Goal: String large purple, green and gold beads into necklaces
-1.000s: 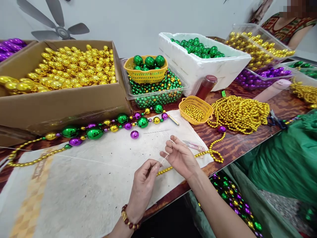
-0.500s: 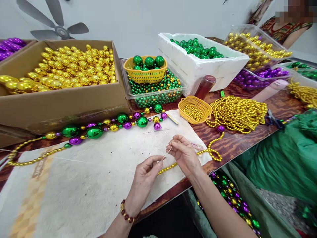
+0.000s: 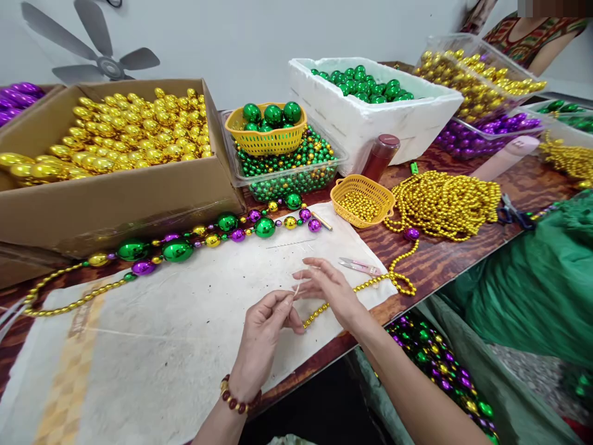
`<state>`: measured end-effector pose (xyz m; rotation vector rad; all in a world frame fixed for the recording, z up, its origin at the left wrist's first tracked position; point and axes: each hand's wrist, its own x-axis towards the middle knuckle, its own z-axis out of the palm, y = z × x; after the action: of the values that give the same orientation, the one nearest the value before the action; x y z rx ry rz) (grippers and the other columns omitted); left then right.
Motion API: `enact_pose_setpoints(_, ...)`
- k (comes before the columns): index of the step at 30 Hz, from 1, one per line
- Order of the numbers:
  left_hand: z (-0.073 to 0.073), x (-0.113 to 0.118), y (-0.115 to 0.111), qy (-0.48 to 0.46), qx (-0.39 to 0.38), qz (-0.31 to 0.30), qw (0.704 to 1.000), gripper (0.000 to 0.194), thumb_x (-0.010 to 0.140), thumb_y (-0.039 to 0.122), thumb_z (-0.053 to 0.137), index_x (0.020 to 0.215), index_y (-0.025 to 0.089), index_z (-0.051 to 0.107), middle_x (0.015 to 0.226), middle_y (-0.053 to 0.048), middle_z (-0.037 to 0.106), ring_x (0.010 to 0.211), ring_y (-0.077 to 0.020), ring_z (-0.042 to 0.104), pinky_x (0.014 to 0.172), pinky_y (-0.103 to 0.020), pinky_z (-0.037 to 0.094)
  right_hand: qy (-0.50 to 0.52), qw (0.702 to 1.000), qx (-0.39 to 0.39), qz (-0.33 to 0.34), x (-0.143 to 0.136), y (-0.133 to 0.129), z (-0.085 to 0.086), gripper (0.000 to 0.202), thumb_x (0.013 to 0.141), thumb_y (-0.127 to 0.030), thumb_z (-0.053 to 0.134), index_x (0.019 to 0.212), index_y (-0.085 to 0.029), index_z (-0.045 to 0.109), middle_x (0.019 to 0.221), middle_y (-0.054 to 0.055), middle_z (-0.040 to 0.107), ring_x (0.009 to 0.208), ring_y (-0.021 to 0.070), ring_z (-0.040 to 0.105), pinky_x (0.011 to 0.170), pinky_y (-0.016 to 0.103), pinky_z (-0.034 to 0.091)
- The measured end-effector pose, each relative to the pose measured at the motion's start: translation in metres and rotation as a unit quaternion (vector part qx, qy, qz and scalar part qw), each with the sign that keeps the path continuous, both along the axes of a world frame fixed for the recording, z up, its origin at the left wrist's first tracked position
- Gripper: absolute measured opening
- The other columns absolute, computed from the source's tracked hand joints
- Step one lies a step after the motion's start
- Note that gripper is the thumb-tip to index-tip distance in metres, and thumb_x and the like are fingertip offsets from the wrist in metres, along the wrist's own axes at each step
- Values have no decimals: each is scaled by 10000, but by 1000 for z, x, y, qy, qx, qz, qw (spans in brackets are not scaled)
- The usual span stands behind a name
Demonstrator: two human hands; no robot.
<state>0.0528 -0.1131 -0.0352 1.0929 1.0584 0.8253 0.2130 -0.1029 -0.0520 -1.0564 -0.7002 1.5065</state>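
My left hand (image 3: 271,321) pinches the end of a thin white string (image 3: 297,288) between thumb and forefinger. Just to its right, my right hand (image 3: 331,290) has its fingers stretched out and apart beside the string. A strand of gold beads (image 3: 316,314) starts by my left hand's fingers, passes behind my right hand and runs toward a large coil of gold bead strands (image 3: 447,204). Pink-handled thread snips (image 3: 364,267) lie on the white sheet (image 3: 167,346) beyond my right hand. Farther back lies a necklace of green, gold and purple beads (image 3: 178,250).
A cardboard box (image 3: 152,191) of gold beads stands at left. Behind the sheet are a small yellow basket (image 3: 352,185), a clear tub (image 3: 296,179) and a foam box (image 3: 393,133). Scissors (image 3: 514,213) lie at right, near green cloth (image 3: 519,278). Another person (image 3: 532,37) is at the back right.
My right hand has released its pinch on the string and spread its fingers. My left hand still grips the string. A purple bead at the necklace's end has shifted right.
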Motion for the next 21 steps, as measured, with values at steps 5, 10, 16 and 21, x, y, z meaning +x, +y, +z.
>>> enact_pose_setpoints(5,6,-16,13,180,160,44,970,183,887,342,523,919,215,651,782,-23,641,692,-164,579,637,-259,444,-91,975,38,199,-4,-19,-7,545,786,-307,721,1294,-253,531,895,12,706,771,149,647,685,256,485)
enact_pose_setpoints(10,7,-35,24,327,245,31,912,154,881,320,515,918,246,645,556,40,478,482,-132,385,513,-252,286,-159,966,55,198,-4,-17,-11,229,815,-210,627,1035,-222,688,667,-27,663,590,118,579,572,222,451)
enact_pose_setpoints(16,-3,-51,34,390,257,53,883,209,900,316,453,1049,255,587,525,63,352,466,-146,363,509,-251,262,-198,966,56,156,1,-13,-18,142,852,-240,560,784,-195,676,639,-14,662,509,100,524,486,200,393)
enact_pose_setpoints(21,-6,-53,39,375,259,61,888,222,915,333,444,1094,246,542,579,64,351,502,-140,375,540,-241,288,-216,966,52,132,4,-11,-25,145,856,-223,546,766,-197,657,612,-28,628,490,94,500,482,202,382)
